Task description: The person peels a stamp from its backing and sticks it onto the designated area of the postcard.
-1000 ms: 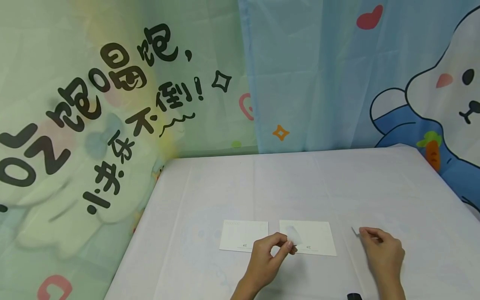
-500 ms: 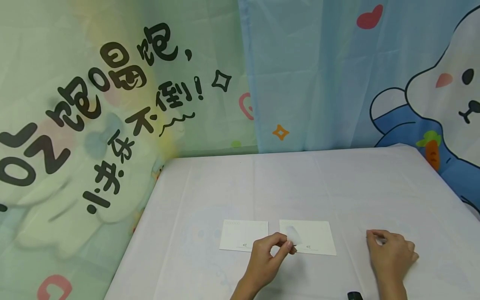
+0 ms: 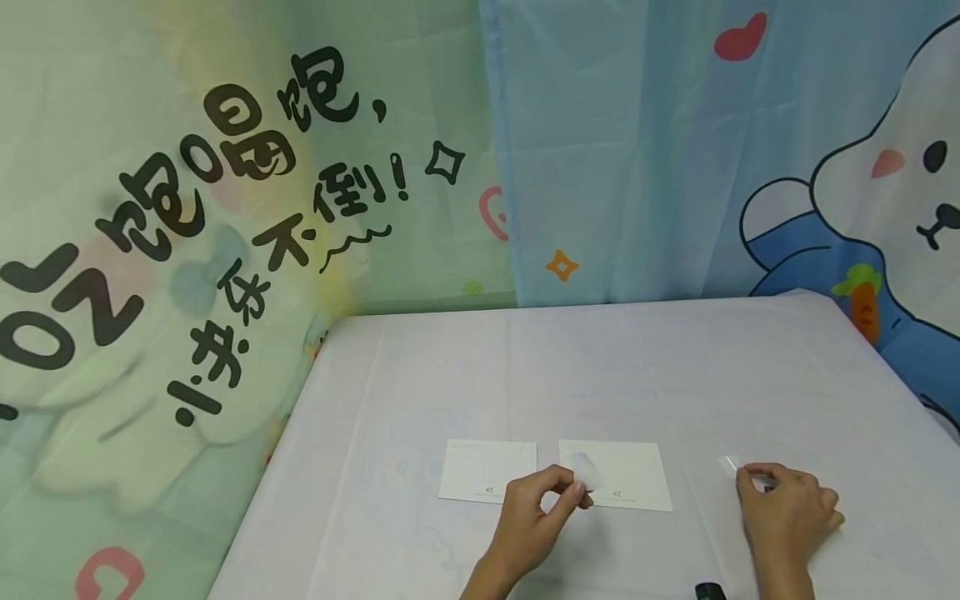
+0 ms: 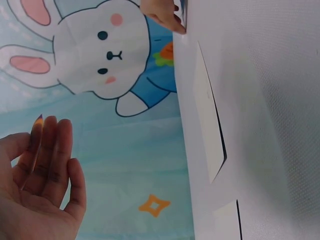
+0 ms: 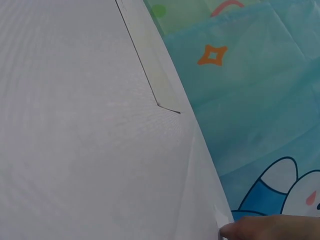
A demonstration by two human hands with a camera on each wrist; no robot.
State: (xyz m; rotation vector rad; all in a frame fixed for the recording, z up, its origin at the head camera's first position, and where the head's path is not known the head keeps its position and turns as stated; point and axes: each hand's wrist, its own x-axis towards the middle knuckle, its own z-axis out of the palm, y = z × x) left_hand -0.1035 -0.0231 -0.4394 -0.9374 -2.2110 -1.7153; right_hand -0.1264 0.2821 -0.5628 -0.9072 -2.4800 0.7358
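My left hand [image 3: 528, 518] pinches a small, thin, see-through bluish piece [image 3: 587, 469] between thumb and forefinger, held in front of the right-hand white card [image 3: 630, 475]. In the left wrist view that piece is seen nearly edge-on, with a pointed tip [image 4: 39, 120]; its kind is unclear. To the right, my right hand [image 3: 787, 517] pinches a small clear film piece [image 3: 727, 466] low over the table. Only part of this hand [image 5: 275, 227] shows in the right wrist view. The left-hand white card [image 3: 480, 471] lies flat, partly behind my left hand.
A white cloth covers the table [image 3: 570, 375]. A black object [image 3: 709, 591] is cut off at the bottom edge of the head view. Printed curtains [image 3: 600, 167] hang behind and to the left of the table.
My right hand has shifted slightly right and turned; its film piece, a dark sliver at first, now catches the light as a clear piece. The left hand has stayed nearly still.
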